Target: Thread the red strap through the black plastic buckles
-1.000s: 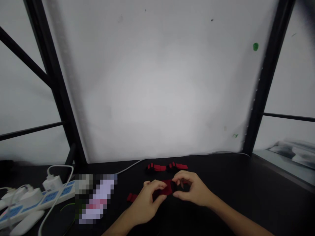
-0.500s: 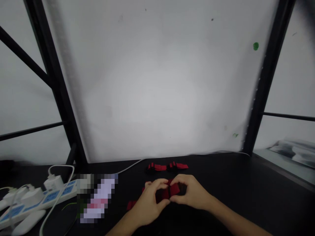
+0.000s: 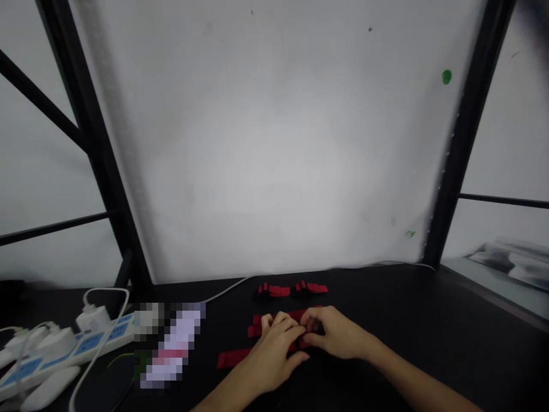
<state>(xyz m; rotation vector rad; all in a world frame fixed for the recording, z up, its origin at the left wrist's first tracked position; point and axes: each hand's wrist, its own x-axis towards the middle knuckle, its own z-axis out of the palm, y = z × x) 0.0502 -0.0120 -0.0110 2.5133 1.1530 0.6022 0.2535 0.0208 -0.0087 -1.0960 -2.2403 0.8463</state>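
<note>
1. Hands are seen together near the near-middle of the black table [image 3: 429, 320]; the left hand [image 3: 272, 357] and the right hand [image 3: 337, 335] meet over a red strap [image 3: 257, 327].
2. Fingers of both hands are bent and pressed onto the red strap, which lies flat on the table; whether it is pinched or only pressed down cannot be told.
3. Part of the red strap is shown jutting out to the left of the left hand, and a second red strip [image 3: 234, 359] is seen lying just nearer, beside the left wrist.
4. Farther from the hands, two small red-and-black pieces [image 3: 291, 289] are laid side by side, apart from the fingers.
5. At the far left of the table, a white and blue power strip [image 3: 64, 349] with white plugs is placed, and a white cable [image 3: 227, 290] is run from it along the foot of the white backdrop [image 3: 274, 149].
6. Black frame posts [image 3: 465, 131] are stood on either side of the backdrop.
</note>
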